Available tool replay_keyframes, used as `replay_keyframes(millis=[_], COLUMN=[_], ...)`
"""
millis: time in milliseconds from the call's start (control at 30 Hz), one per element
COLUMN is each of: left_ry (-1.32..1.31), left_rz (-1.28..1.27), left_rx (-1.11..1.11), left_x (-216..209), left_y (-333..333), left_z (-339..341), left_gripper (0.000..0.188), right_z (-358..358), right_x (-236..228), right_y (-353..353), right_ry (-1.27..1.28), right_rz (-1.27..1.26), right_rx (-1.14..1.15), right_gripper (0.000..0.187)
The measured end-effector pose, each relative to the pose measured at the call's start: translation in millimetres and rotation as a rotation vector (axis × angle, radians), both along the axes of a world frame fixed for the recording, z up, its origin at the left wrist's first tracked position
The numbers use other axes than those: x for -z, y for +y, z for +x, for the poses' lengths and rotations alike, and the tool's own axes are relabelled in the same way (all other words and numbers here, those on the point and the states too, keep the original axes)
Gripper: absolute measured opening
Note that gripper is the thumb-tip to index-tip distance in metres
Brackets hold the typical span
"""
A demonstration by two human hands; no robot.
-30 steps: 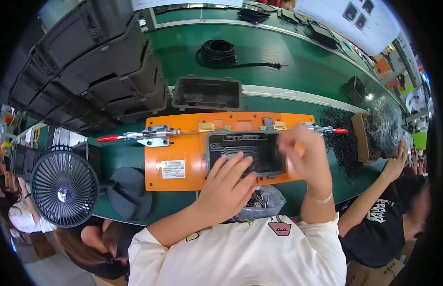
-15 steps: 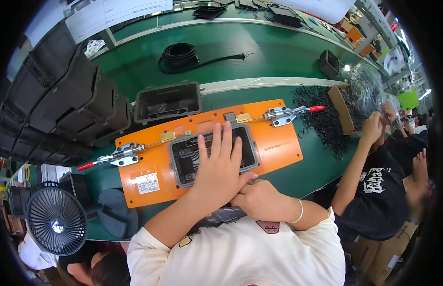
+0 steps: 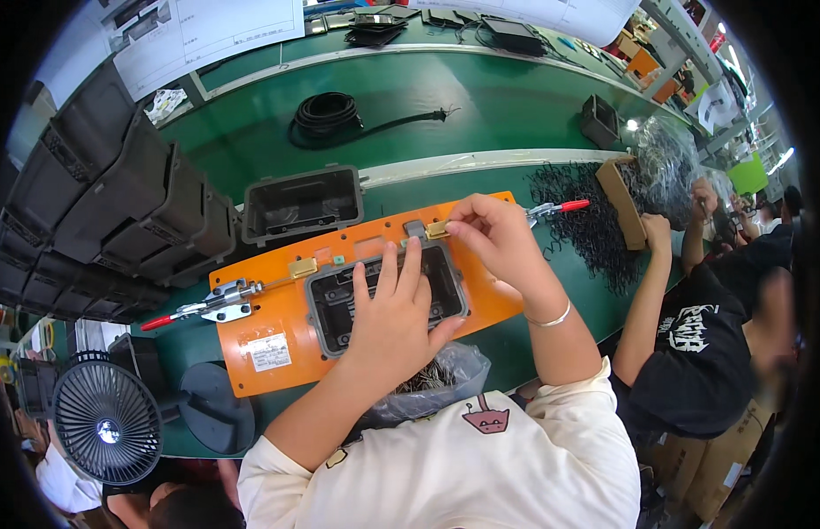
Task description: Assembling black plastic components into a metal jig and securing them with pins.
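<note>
An orange fixture plate [image 3: 242, 331] lies on the bench and holds a dark grey rectangular box [image 3: 314, 309], its open side up. My left hand [image 3: 388, 322] rests across the box with fingers spread, covering part of its inside. At the plate's far right, my right hand [image 3: 502, 242] has thumb and forefinger together at a brass block [image 3: 437, 230]; whatever they pinch is too small to make out. A second brass block [image 3: 302, 267] sits at the rod of the left toggle clamp [image 3: 223, 301]. My right hand hides most of the right clamp; its red handle [image 3: 575, 205] shows.
A plastic bag [image 3: 467, 368] of thin dark pieces lies before me. Beyond the plate stands another grey box [image 3: 304, 198]; stacked boxes [image 3: 119, 194] rise at left above a fan [image 3: 108, 423]. Coiled cable [image 3: 326, 115] lies behind. Black ties [image 3: 569, 220] and a co-worker [image 3: 692, 361] are right.
My right hand has moved from beside my left wrist up to the right brass block. The bag in front of me has come into view. My left hand stays spread over the box.
</note>
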State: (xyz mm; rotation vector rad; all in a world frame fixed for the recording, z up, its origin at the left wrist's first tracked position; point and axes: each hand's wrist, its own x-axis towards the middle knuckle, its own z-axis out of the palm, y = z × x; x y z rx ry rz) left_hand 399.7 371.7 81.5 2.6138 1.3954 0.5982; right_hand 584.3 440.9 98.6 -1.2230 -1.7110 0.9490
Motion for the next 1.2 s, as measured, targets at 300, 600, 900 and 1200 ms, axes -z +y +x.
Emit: replay_keyframes(millis=[300, 600, 900, 1200], left_ry=[-0.029, -0.052, -0.088, -0.215], left_rz=[0.007, 0.012, -0.007, -0.039], left_rx=[0.019, 0.015, 0.027, 0.056], left_x=[0.9, 0.5, 2.1, 10.6], left_y=[0.1, -0.8, -0.9, -2.2], left_z=[-1.1, -2.3, -3.0, -7.5], left_gripper=[0.056, 0.057, 0.065, 0.068], right_z=[-5.4, -3.1, -31.0, -157.2], right_x=[15.0, 12.6, -17.4, -14.3], right_y=[0.6, 3.2, -15.9, 38.9], right_ry=[-0.182, -0.01, -0.104, -0.612], right_rz=[0.162, 0.113, 0.262, 0.258], right_rx=[0.07, 0.087, -0.063, -0.539], right_gripper=[0.007, 0.006, 0.005, 0.011])
